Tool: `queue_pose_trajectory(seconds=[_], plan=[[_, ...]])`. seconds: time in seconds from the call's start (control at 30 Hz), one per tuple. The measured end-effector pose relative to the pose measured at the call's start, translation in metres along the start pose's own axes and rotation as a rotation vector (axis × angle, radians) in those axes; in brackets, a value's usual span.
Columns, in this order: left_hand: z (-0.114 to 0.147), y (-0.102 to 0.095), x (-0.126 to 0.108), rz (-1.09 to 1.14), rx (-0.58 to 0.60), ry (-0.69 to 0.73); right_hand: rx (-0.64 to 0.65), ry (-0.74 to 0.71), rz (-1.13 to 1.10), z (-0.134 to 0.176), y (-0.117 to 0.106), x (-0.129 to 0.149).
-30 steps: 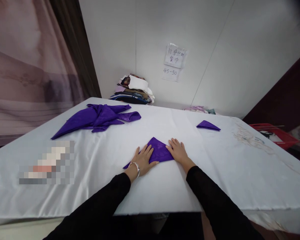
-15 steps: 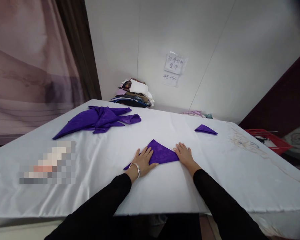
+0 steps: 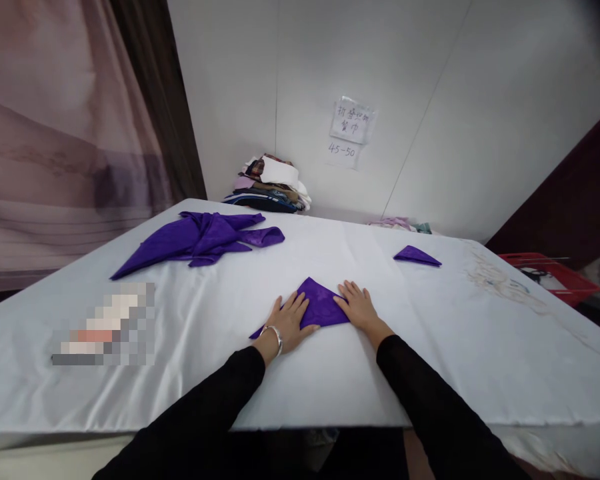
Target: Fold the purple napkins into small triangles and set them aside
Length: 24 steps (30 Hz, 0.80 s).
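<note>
A purple cloth napkin (image 3: 323,303), folded to a triangle, lies on the white tablecloth (image 3: 310,393) in front of me. My left hand (image 3: 289,322) rests flat on its left part, fingers spread, with a silver bracelet at the wrist. On the right corner lies my right hand (image 3: 359,307), its fingers stretched out over the cloth. That corner is hidden beneath the palm. Farther right sits a small folded purple napkin (image 3: 417,255). At the back left is a loose heap of purple napkins (image 3: 200,238).
A stack of folded clothes (image 3: 270,187) stands against the wall behind the table. Pink cloth (image 3: 394,223) shows at the back edge. A red basket (image 3: 555,280) is beyond the right side. A blurred-out item (image 3: 107,327) lies at left. Handwritten papers (image 3: 350,123) hang on the wall.
My right hand has moved slightly left, farther onto the napkin's right corner. My left hand stays in place on the cloth. The view has shifted a little.
</note>
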<state>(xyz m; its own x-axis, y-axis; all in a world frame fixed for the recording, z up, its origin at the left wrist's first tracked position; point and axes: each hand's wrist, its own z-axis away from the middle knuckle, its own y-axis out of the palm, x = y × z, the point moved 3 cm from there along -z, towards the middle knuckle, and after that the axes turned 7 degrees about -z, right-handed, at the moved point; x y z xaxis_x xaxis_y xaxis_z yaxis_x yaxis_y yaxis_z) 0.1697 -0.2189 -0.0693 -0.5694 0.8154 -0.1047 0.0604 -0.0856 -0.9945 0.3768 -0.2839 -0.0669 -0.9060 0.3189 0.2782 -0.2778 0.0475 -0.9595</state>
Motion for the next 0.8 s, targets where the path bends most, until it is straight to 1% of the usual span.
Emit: queue_pose_trajectory(seconds=[0.1,0.23,0.33,0.4,0.47,0.53,0.57,0.63,0.7,0.8], plan=[[0.0,0.001,0.001,0.013,-0.015,0.004,-0.001,0.075,0.019,0.0,-0.006,-0.019],[0.0,0.002,0.001,0.028,-0.03,0.014,-0.044,0.15,0.045,0.005,-0.01,-0.04],[0.0,0.003,0.001,0.037,-0.035,0.008,-0.074,0.181,0.048,0.008,-0.013,-0.05],[0.0,0.003,0.002,0.036,-0.039,0.006,-0.076,0.206,0.029,0.008,-0.016,-0.052],[-0.001,0.004,0.001,0.035,-0.041,0.011,-0.052,0.252,-0.022,0.005,-0.02,-0.048],[-0.001,0.004,0.001,0.034,-0.041,0.016,-0.033,0.267,-0.075,0.002,-0.023,-0.037],[-0.001,0.003,0.001,0.034,-0.039,0.017,-0.031,0.247,-0.093,0.0,-0.024,-0.029],[-0.001,0.003,0.001,0.032,-0.034,0.01,-0.035,0.155,-0.103,-0.004,-0.021,-0.009],[-0.001,0.002,0.0,0.029,-0.029,0.002,-0.027,0.059,-0.089,-0.005,-0.014,0.009],[-0.001,0.002,0.0,0.023,-0.02,0.0,-0.02,0.015,-0.045,-0.006,-0.002,0.021]])
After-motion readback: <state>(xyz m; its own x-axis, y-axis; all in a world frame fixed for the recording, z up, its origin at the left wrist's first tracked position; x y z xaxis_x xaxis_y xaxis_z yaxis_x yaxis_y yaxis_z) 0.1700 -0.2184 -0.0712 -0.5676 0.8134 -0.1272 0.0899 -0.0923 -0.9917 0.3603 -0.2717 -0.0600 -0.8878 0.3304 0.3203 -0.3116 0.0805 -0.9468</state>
